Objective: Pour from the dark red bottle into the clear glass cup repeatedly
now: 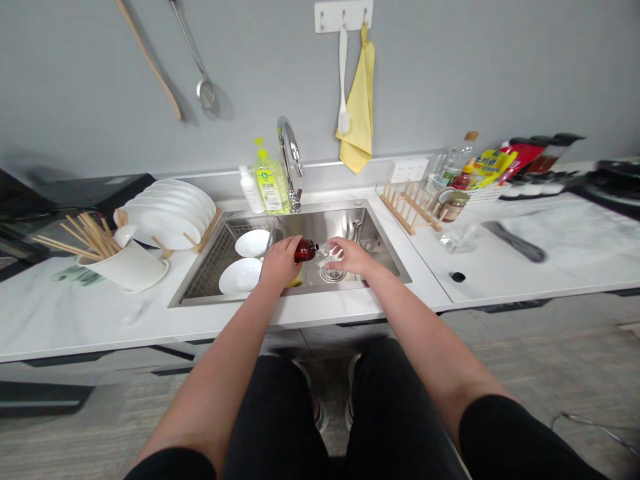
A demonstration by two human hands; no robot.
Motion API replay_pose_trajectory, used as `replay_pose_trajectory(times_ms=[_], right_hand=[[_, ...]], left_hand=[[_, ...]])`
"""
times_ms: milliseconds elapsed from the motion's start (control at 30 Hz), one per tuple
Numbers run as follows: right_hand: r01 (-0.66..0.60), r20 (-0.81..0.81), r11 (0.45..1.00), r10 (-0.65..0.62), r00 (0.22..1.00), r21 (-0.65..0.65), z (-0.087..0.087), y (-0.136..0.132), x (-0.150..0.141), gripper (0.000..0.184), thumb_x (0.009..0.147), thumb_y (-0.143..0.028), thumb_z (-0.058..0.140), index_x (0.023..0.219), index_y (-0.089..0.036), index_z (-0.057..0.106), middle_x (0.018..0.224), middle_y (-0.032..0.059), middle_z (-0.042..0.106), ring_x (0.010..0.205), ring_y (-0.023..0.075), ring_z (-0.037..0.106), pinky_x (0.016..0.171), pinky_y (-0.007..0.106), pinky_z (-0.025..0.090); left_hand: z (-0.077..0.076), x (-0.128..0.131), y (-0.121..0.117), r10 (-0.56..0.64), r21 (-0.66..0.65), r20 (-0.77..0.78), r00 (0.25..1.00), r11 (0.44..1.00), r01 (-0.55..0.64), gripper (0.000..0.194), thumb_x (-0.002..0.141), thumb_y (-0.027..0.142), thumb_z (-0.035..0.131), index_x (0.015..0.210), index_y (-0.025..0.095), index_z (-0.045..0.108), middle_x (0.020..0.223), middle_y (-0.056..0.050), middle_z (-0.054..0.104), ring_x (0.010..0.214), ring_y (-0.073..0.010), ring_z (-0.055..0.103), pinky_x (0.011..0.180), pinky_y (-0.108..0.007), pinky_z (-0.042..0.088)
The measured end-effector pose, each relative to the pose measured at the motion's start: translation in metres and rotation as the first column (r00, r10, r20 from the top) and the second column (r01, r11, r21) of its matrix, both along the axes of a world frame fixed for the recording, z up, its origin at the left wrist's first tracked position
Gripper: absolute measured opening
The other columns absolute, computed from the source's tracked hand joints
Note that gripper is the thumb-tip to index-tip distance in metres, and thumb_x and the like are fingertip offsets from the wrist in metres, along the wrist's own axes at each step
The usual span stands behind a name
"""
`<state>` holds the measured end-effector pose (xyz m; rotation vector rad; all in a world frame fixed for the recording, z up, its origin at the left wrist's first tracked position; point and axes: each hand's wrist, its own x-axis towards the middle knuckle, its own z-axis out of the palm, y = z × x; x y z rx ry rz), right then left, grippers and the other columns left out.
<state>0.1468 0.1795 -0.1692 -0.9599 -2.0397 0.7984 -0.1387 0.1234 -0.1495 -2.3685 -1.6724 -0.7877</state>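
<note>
Over the sink (395, 257), my left hand (281, 262) is wrapped round a dark red-brown bottle (306, 251). The bottle lies tilted on its side, its uncapped mouth pointing right. My right hand (350, 256) grips a small clear glass (326, 255), tipped with its opening close to the bottle's mouth. Whether liquid runs between them is too small to tell. Two white bowls, one at the back (252, 243) and one nearer (240, 276), rest on the left side of the sink. A black cap (457, 277) lies on the counter to the right.
A chrome faucet (290, 143) rises behind the sink, beside a yellow-green soap bottle (270, 183). White plates (170, 210) and a chopstick holder (125, 265) stand left. On the right are a wooden rack (413, 207), a jar (455, 207) and a dark utensil (515, 241).
</note>
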Motion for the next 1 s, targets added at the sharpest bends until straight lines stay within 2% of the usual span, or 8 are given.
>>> replay_pose_trajectory(times_ms=[333,567,767,1000], right_hand=[[0.031,0.021,0.999,-0.031,0.999,-0.015,-0.004,0.001,-0.001,0.069,0.067,-0.045,0.105,0.125,-0.023,0.075,0.108,0.0047,0.08,0.097,0.027,0.076,0.093,0.041,0.062],[0.021,0.025,0.999,-0.02,0.999,-0.036,0.0,-0.002,-0.001,0.068,0.066,-0.044,0.106,0.123,-0.023,0.075,0.106,0.0049,0.08,0.098,0.0271,0.077,0.092,0.041,0.062],[0.021,0.064,0.999,-0.019,0.998,-0.031,0.006,-0.005,-0.001,0.065,0.068,-0.042,0.105,0.122,-0.022,0.074,0.109,0.0059,0.082,0.099,0.0272,0.078,0.096,0.041,0.062],[-0.011,0.082,0.999,0.014,0.997,-0.041,0.004,-0.003,0.0,0.062,0.07,-0.041,0.105,0.121,-0.024,0.074,0.111,0.006,0.083,0.101,0.0272,0.08,0.096,0.041,0.063]], left_hand=[[0.002,0.001,-0.004,0.014,0.057,-0.045,0.999,0.998,-0.012,0.074,0.089,0.012,0.07,0.162,0.021,0.062,0.159,-0.015,0.07,0.145,-0.0374,0.065,0.128,-0.052,0.047],[0.004,0.001,-0.007,0.004,0.095,-0.054,0.999,0.995,0.001,0.073,0.089,0.011,0.067,0.161,0.021,0.064,0.157,-0.014,0.071,0.147,-0.0367,0.064,0.131,-0.051,0.043],[0.006,0.001,-0.008,0.007,0.098,-0.07,0.998,0.995,0.0,0.073,0.09,0.01,0.065,0.162,0.021,0.063,0.158,-0.014,0.07,0.148,-0.0367,0.062,0.132,-0.052,0.043],[0.009,0.002,-0.012,0.011,0.092,-0.082,0.997,0.996,-0.003,0.073,0.091,0.01,0.064,0.163,0.021,0.063,0.159,-0.015,0.069,0.15,-0.0367,0.061,0.134,-0.053,0.041]])
